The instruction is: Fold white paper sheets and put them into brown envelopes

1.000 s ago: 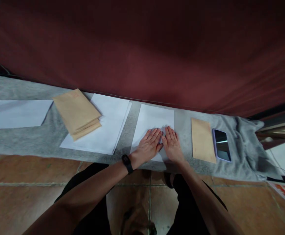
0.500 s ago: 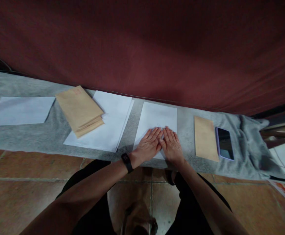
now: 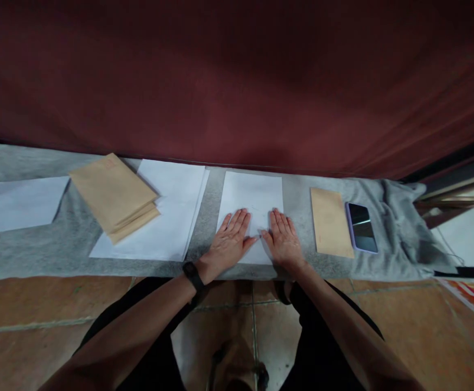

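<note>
A white sheet of paper (image 3: 253, 193) lies on a grey cloth (image 3: 204, 217) in front of me. Both hands rest flat on its near half. My left hand (image 3: 227, 244), with a black wristband behind it, presses the sheet's left side, fingers stretched out. My right hand (image 3: 283, 241) lies flat on the right side, fingers spread. The thumbs almost meet in the middle. Neither hand holds anything.
Left of the sheet lies a stack of white paper (image 3: 171, 217) with several brown envelopes (image 3: 112, 195) on it, and another white sheet (image 3: 14, 203) at far left. To the right are one brown envelope (image 3: 330, 220) and a phone (image 3: 361, 227). A dark red curtain (image 3: 237, 76) hangs behind.
My hands, close together a second ago, have slid apart sideways across the sheet. The view has shifted slightly.
</note>
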Demonstrator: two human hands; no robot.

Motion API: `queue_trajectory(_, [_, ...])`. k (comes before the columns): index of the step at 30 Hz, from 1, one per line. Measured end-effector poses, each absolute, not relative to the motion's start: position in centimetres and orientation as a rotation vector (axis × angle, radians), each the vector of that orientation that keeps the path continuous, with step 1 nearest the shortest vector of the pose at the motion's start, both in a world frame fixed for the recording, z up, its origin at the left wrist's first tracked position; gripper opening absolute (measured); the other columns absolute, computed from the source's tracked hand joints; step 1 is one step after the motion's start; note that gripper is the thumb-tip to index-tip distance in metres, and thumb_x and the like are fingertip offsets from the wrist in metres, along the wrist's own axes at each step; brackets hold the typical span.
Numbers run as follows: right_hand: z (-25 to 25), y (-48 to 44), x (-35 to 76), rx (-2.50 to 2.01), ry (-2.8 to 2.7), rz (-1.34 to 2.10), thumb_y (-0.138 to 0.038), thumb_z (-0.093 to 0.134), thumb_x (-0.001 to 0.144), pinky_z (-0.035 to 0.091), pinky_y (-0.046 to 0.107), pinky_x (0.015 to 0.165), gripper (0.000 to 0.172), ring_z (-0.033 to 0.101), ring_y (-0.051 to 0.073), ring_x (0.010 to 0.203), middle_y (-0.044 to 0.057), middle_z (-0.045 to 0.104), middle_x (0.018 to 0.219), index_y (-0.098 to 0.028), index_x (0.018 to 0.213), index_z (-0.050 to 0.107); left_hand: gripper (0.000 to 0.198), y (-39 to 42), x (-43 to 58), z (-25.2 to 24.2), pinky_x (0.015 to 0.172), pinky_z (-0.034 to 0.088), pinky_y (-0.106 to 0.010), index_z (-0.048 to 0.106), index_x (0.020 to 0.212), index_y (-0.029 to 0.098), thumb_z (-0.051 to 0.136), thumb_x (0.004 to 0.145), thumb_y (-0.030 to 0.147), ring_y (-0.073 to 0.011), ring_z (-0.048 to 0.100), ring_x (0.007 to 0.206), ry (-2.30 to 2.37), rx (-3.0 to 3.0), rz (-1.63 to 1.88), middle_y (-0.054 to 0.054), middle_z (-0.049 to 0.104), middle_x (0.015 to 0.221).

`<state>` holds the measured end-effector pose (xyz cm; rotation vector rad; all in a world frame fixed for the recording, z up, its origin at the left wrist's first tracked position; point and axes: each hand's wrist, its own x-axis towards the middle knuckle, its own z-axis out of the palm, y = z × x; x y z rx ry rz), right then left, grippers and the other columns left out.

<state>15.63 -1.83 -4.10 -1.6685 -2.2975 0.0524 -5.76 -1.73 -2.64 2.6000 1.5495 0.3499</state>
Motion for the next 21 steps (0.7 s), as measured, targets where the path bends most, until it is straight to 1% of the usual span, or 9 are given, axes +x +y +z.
queue_trajectory(6, [-4.0, -2.0, 16.0, -1.699, -2.267, 0.068, -0.044, 0.040, 0.108, 0.024, 0.056, 0.128, 0.069, 0.031, 0.033, 0.157, 0.020, 0.031, 0.170, -0.009, 0.166, 0.025, 0.072, -1.7, -6.2, -2.5, 0.131, 0.021, -0.050, 0.033, 0.162, 0.005, 0.038, 0.107, 0.051, -0.0289, 0.023, 0.160, 1.611, 2.579, 0.339, -0.021, 0.031, 0.169])
queue_trajectory(12, [-3.8, -1.9, 16.7, -1.736, -2.263, 0.051, -0.046, 0.038, 0.108, 0.024, 0.053, 0.128, 0.068, 0.033, 0.033, 0.156, 0.021, 0.035, 0.168, -0.006, 0.163, 0.032, 0.073, -1.8, -6.5, -2.1, 0.131, 0.021, -0.052, 0.036, 0.160, 0.005, 0.038, 0.106, 0.053, -0.0304, 0.027, 0.159, 1.665, 2.548, 0.328, -0.021, 0.033, 0.168])
queue_trajectory(16, [-3.6, -1.4, 18.0, -1.799, -2.231, 0.018, -0.046, 0.038, 0.108, 0.027, 0.055, 0.126, 0.065, 0.035, 0.034, 0.155, 0.019, 0.038, 0.167, -0.010, 0.163, 0.035, 0.068, -1.6, -7.6, -1.8, 0.131, 0.022, -0.053, 0.037, 0.161, 0.011, 0.040, 0.105, 0.050, -0.0305, 0.029, 0.159, 1.714, 2.505, 0.304, -0.018, 0.035, 0.168])
queue_trajectory(18, [-3.6, -1.1, 18.7, -1.850, -2.208, -0.013, -0.044, 0.038, 0.108, 0.028, 0.056, 0.125, 0.062, 0.037, 0.034, 0.153, 0.018, 0.039, 0.167, -0.012, 0.161, 0.039, 0.065, -1.2, -8.4, -1.6, 0.129, 0.026, -0.053, 0.039, 0.160, 0.013, 0.041, 0.105, 0.047, -0.0316, 0.030, 0.158, 1.778, 2.455, 0.302, -0.016, 0.036, 0.168])
queue_trajectory(21, [-3.4, -0.7, 19.6, -1.894, -2.190, -0.030, -0.042, 0.037, 0.108, 0.030, 0.058, 0.122, 0.057, 0.039, 0.034, 0.152, 0.016, 0.042, 0.166, -0.017, 0.159, 0.044, 0.060, -0.4, -9.6, -1.2, 0.125, 0.035, -0.050, 0.042, 0.158, 0.011, 0.041, 0.104, 0.038, -0.0323, 0.039, 0.154, 1.877, 2.350, 0.337, -0.018, 0.042, 0.165])
